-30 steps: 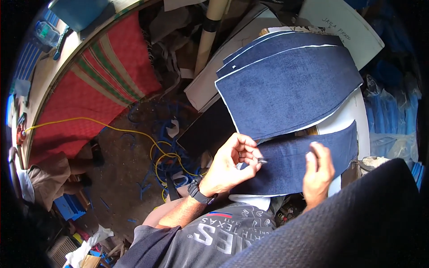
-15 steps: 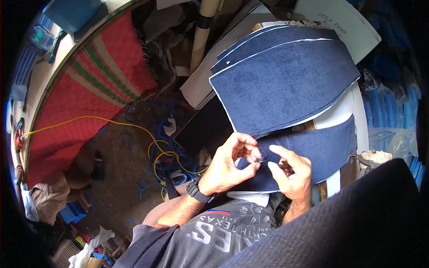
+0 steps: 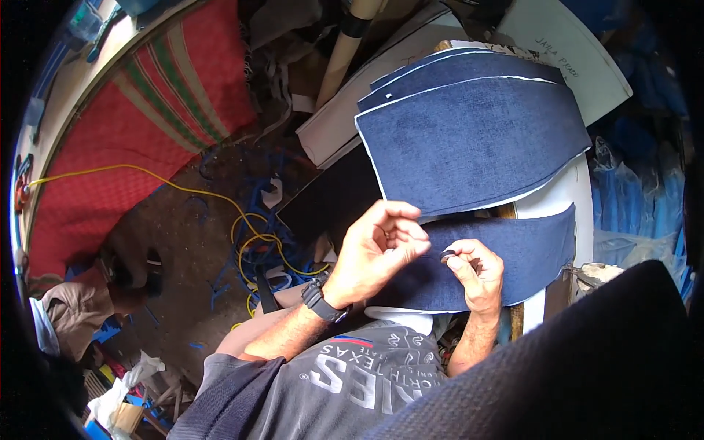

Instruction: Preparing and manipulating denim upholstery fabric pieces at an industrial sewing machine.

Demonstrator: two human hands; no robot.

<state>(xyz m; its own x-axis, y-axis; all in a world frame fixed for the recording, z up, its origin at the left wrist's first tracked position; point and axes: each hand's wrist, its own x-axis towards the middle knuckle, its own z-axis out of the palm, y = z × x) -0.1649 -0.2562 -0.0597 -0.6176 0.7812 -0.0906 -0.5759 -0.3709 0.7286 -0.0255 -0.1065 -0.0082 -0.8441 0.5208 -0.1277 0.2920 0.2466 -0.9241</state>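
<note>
A small dark ring-shaped part (image 3: 447, 254) is sitting in front of the lower navy fabric panel (image 3: 532, 257), between the two hands; twelve o'clock is pointing to the top of the view, and all directions are running from this part. At four o'clock, the right hand (image 3: 480, 279) is pinching the part between the thumb and the index finger, with the two tips closed on it and the other fingers folding toward the palm. At nine o'clock, the left hand (image 3: 378, 249) is hanging apart from the part, its fingers loosely curling and its thumb pointing toward the right hand; whether these fingers are gripping anything thin, the view is not showing.

At eight o'clock, a black wristwatch (image 3: 325, 302) is encircling the left wrist. At twelve to one o'clock, the upper navy fabric panel (image 3: 477, 147) is showing a white edge and is overlapping further navy pieces (image 3: 469, 62). At one o'clock, a white board with handwriting (image 3: 572, 44) is lying beyond them. At eleven o'clock, a pale tube with a black band (image 3: 342, 59) is slanting.

Farther out, a yellow cord (image 3: 117, 166) is running toward nine o'clock, a red striped cloth (image 3: 220, 73) is hanging at ten o'clock, and blue items in clear plastic (image 3: 638, 198) are standing between two and three o'clock. At seven o'clock, a grey T-shirt (image 3: 315, 389) is covering the person's torso.
</note>
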